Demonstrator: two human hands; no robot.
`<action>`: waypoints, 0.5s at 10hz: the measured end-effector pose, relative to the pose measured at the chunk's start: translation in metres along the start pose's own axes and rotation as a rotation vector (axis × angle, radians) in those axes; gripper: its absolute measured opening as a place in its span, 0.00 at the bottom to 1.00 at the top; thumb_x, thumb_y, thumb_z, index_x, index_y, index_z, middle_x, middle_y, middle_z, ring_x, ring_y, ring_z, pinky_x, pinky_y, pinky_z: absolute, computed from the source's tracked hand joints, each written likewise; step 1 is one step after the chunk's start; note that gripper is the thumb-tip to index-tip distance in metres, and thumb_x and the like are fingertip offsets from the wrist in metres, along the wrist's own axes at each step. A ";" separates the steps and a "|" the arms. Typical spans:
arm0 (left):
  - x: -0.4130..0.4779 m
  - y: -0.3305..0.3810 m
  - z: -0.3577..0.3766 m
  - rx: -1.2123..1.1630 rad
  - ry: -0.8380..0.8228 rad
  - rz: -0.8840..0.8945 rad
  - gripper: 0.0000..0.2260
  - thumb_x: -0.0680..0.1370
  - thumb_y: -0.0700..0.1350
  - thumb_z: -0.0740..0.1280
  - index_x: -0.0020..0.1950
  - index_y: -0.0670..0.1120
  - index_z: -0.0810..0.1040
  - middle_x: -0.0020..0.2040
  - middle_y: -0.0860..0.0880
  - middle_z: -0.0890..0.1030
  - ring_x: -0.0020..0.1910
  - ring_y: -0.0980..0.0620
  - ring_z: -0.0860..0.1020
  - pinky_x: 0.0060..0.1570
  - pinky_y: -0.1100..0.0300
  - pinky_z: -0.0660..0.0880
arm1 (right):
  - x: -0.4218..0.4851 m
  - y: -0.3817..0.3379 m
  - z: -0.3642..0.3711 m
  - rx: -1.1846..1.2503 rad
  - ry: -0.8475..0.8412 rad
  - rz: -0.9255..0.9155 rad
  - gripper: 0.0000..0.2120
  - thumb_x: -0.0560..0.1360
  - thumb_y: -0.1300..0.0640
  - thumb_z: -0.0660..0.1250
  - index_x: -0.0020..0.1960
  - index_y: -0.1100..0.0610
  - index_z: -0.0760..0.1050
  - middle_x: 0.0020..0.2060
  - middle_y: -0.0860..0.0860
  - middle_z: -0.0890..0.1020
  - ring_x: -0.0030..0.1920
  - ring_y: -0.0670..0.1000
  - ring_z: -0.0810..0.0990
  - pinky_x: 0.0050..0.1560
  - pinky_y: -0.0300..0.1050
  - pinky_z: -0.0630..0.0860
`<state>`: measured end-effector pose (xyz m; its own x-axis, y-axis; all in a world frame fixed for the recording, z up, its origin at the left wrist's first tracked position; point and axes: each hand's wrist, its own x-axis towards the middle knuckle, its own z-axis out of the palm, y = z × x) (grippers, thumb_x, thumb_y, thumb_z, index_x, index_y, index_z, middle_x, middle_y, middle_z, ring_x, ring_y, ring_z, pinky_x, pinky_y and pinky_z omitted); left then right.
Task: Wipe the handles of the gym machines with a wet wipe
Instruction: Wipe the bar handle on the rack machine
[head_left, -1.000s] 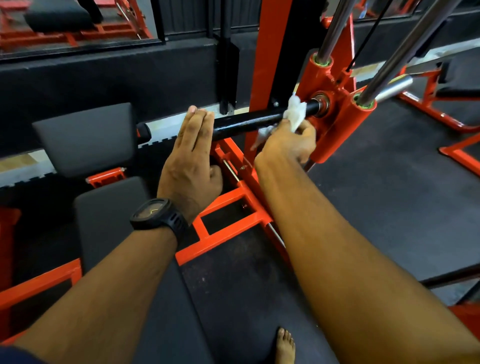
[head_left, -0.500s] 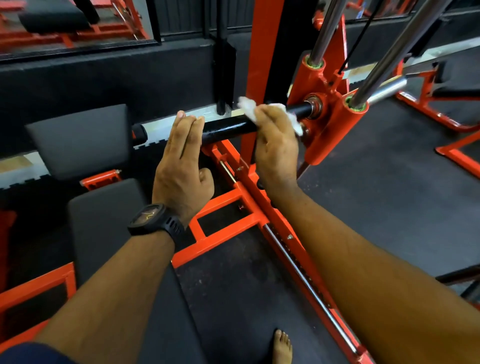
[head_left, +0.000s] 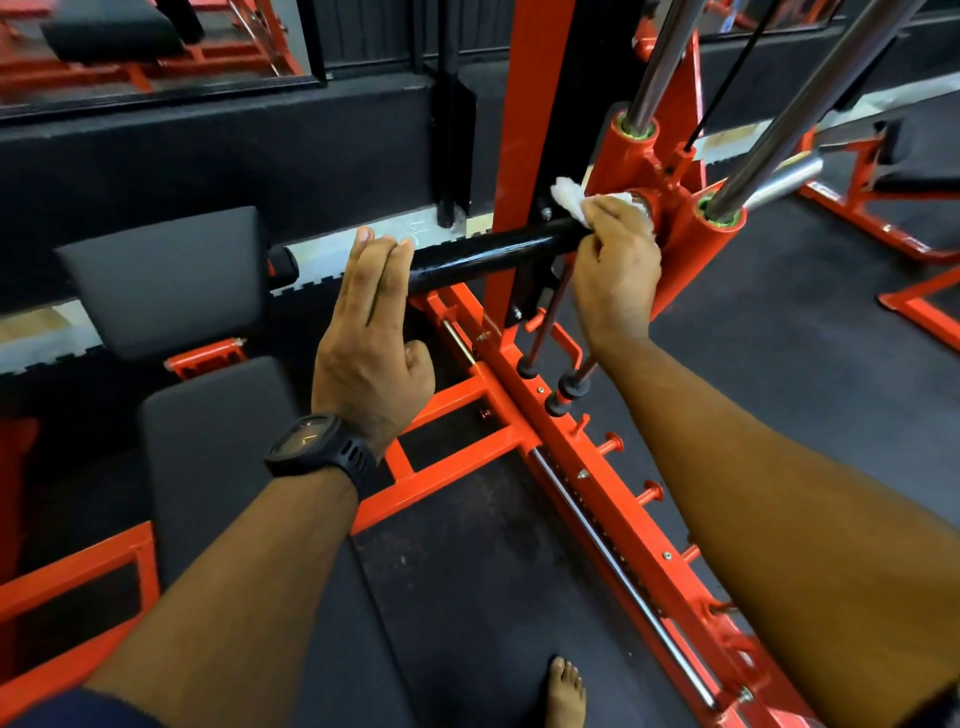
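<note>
A black bar handle (head_left: 483, 254) runs across the orange machine frame (head_left: 530, 104), from a black end cap at the left to an orange carriage (head_left: 680, 228) at the right. My right hand (head_left: 615, 270) wraps a white wet wipe (head_left: 569, 195) over the bar's right end, right beside the carriage. My left hand (head_left: 371, 332) lies with straight fingers on top of the bar, further left. A black watch sits on that wrist.
A black padded seat and backrest (head_left: 171, 280) stand at the left. Two chrome guide rods (head_left: 800, 109) rise from the carriage. Orange frame rails with pegs (head_left: 613, 478) run along the black rubber floor. My bare foot (head_left: 566, 691) is at the bottom.
My right hand has slid the wipe along the bar to the left and back to the right end by the carriage. The left hand has stayed flat on the bar.
</note>
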<state>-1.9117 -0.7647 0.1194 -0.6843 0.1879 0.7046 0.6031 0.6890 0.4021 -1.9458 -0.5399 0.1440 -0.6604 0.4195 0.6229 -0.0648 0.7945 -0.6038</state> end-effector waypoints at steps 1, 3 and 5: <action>0.000 0.000 0.001 0.004 0.010 -0.006 0.35 0.66 0.27 0.60 0.75 0.35 0.67 0.73 0.39 0.69 0.79 0.42 0.60 0.69 0.47 0.72 | -0.005 -0.009 0.005 -0.033 -0.100 -0.175 0.16 0.76 0.67 0.59 0.58 0.65 0.81 0.58 0.56 0.82 0.60 0.55 0.78 0.64 0.41 0.71; 0.001 0.001 0.000 -0.011 -0.004 0.004 0.35 0.66 0.28 0.60 0.75 0.35 0.66 0.74 0.39 0.68 0.79 0.42 0.59 0.69 0.47 0.72 | 0.005 -0.009 0.005 0.110 0.094 0.277 0.09 0.74 0.59 0.65 0.35 0.51 0.75 0.46 0.50 0.80 0.46 0.43 0.77 0.50 0.40 0.76; -0.001 0.001 -0.004 0.017 -0.044 -0.002 0.36 0.67 0.32 0.62 0.77 0.35 0.63 0.76 0.40 0.65 0.80 0.43 0.56 0.72 0.48 0.69 | -0.001 -0.028 0.011 0.381 0.134 0.438 0.18 0.72 0.51 0.72 0.30 0.44 0.66 0.46 0.57 0.78 0.46 0.52 0.78 0.52 0.50 0.79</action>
<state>-1.9090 -0.7670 0.1216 -0.7027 0.2169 0.6776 0.5953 0.7009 0.3929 -1.9518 -0.5673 0.1548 -0.5880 0.7437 0.3181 -0.0880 0.3322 -0.9391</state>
